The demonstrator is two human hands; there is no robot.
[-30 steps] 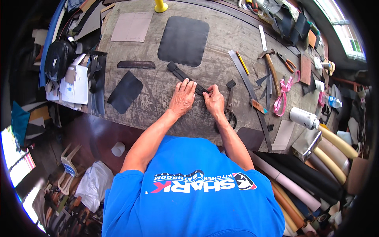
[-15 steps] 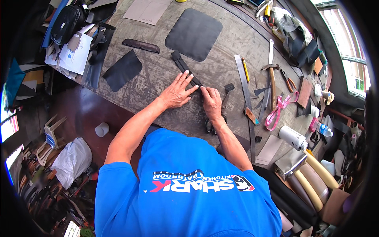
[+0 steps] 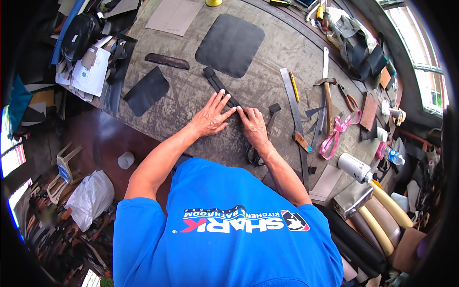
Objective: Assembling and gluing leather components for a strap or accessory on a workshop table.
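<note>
A narrow black leather strap [image 3: 217,82], with a thicker block-like far end, lies slantwise on the worn worktable [image 3: 165,112]. My left hand [image 3: 209,116] rests flat on its near part, fingers stretched and spread. At the strap's near end, the thumb and curled fingers of my right hand [image 3: 255,128] press together on it, close to my left thumb. My hands cover that end, so its edge is hidden. Beside my right wrist lie black-handled scissors [image 3: 250,154] and a dark-headed tool [image 3: 274,109], partly covered by my arm.
Beyond the strap lie a rounded black leather panel [image 3: 230,45], a smaller black piece [image 3: 147,91] and a curved dark strip [image 3: 167,60]. To the right are a metal ruler [image 3: 291,95], pencil [image 3: 294,86], hammer [image 3: 328,105], pliers [image 3: 348,98], pink ribbon [image 3: 338,130] and white bottle [image 3: 355,166].
The view has shifted slightly. My right fingers have spread a little over the strap's near end and sit closer to my left thumb. My left hand stays on the strap.
</note>
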